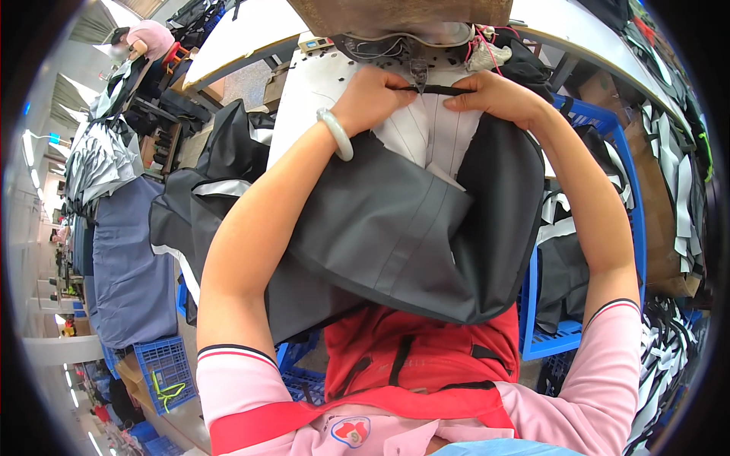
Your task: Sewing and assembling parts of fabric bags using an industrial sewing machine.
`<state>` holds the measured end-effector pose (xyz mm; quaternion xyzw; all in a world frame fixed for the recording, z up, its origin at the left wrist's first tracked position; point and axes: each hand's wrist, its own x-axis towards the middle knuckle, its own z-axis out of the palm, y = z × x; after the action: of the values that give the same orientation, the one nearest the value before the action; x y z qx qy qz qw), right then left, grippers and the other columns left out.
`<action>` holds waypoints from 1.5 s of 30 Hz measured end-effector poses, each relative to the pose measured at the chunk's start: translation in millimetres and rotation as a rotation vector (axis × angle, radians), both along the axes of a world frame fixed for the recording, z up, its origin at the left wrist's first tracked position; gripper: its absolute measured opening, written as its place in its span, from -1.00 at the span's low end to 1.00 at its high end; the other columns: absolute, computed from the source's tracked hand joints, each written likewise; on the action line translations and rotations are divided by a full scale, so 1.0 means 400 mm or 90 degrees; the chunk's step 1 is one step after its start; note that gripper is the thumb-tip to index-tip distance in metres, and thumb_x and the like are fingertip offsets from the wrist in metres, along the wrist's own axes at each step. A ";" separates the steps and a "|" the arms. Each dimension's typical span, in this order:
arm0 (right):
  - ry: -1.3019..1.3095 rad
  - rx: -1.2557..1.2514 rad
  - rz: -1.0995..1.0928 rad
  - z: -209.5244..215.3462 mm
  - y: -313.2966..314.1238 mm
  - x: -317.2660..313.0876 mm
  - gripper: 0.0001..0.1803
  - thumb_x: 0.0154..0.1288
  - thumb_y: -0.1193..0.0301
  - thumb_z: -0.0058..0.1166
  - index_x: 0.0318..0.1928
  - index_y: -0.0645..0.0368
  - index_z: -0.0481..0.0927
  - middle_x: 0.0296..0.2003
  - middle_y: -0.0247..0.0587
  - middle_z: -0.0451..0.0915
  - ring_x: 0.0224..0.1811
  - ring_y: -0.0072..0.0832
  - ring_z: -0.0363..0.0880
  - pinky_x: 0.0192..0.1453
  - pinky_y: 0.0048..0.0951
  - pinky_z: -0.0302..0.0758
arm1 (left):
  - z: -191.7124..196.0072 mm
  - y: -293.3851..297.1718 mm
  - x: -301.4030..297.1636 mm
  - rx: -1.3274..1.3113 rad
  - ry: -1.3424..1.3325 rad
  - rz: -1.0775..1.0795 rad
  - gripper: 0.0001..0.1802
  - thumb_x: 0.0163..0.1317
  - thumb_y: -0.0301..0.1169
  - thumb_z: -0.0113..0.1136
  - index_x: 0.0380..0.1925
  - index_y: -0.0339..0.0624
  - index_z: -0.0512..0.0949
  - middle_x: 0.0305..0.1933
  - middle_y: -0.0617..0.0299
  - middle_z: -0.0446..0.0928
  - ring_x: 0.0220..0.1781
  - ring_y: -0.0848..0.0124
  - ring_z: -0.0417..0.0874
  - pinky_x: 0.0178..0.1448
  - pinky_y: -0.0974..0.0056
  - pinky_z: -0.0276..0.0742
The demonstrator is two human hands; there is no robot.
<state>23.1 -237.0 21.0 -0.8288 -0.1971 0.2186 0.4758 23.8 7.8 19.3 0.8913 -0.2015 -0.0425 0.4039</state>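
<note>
A grey and black garment piece [395, 228] lies over my lap and up onto the white sewing table [304, 99]. My left hand [372, 95], with a pale bangle [335, 134] on the wrist, pinches the garment's dark top edge. My right hand [494, 95] grips the same edge on the other side. Between the two hands the edge is pulled taut under the presser foot and needle [418, 76] of a sewing machine [403, 34]. White lining panels [433, 133] show below the stretched edge.
A heap of dark garments [220, 159] hangs off the table's left. Blue plastic crates [163, 368] stand at lower left and one [601, 121] at right with black and white pieces. Stacked fabric fills the right rim. Another person [144, 38] sits far upper left.
</note>
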 end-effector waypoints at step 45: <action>-0.198 -0.134 -0.046 -0.125 0.047 -0.794 -0.60 0.25 0.49 0.18 0.13 0.11 0.55 -0.43 -0.18 0.41 -0.36 -0.33 0.41 -0.19 -0.37 0.42 | -0.226 0.395 -0.624 0.150 -0.171 0.177 -0.82 0.24 -0.47 0.10 -0.23 -0.24 0.65 -0.22 0.02 0.57 -0.16 0.05 0.61 -0.06 0.10 0.53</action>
<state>-294.5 -218.0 -28.9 -0.9044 -0.2146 0.0900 0.3577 -225.8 165.6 -71.3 0.9493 -0.1224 0.1092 0.2682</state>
